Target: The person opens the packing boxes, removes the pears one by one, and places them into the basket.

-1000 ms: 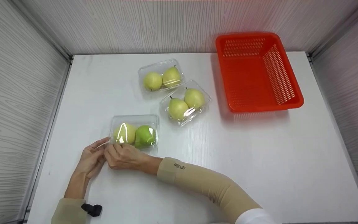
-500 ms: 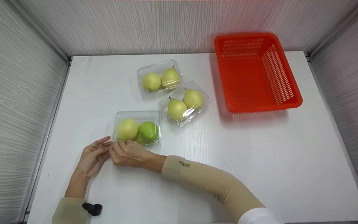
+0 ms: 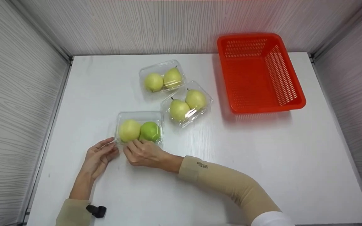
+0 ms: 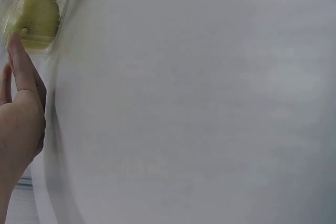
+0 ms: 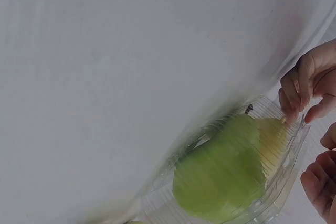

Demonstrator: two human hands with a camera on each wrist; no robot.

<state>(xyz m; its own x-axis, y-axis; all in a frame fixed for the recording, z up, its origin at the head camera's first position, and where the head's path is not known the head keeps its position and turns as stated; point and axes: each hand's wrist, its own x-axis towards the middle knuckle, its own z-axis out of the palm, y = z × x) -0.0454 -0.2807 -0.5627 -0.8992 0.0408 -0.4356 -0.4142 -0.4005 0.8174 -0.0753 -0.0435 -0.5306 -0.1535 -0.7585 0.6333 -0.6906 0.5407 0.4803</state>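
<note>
A clear plastic clamshell (image 3: 141, 116) holds a yellow pear (image 3: 129, 130) and a green pear (image 3: 150, 131). My left hand (image 3: 101, 157) pinches the clamshell's near left corner between thumb and fingers. In front of the near side is my right hand (image 3: 143, 153), its fingers bent and overlapping the front edge in the head view. The right wrist view shows a gap between the right thumb and fingers (image 5: 317, 182), beside the clamshell's rim. In the left wrist view, the left hand (image 4: 23, 108) reaches to the clamshell's end by the yellow pear.
Behind stand two more clear clamshells, one at the back (image 3: 159, 67) and one nearer (image 3: 196, 86), each with two yellow pears. A red perforated basket (image 3: 253, 106) sits at the back right. Panel walls (image 3: 181, 28) enclose the white table (image 3: 247, 157) at the back and sides.
The clamshell has shifted slightly back and right. My right hand has moved right along its front edge, away from the left hand, which has followed the corner slightly.
</note>
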